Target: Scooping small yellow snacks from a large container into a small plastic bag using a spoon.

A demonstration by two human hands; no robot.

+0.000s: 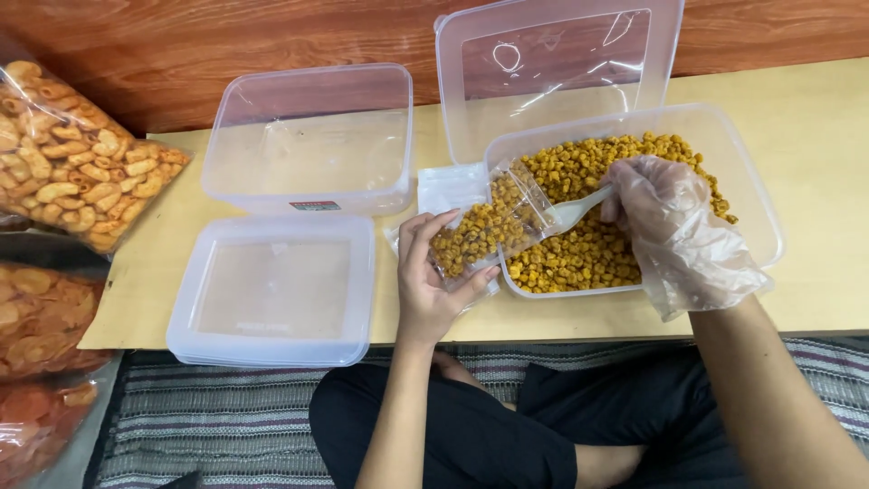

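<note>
- Pouch (484, 226) of clear plastic sits pinched in my bare left hand (433, 281), mouth tilted over the tub (751, 195) rim so spills fall back in.
- Gloved right hand (674, 226) grips a white spoon (579, 206) tight, its tip at the pouch mouth, above the yellow snack pellets (588, 254).
- Empty tub (308, 136) and lid (272, 290) lie to my left.

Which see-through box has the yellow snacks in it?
The clear box on the right, under the gloved right hand. The other box on the left holds nothing.
</note>
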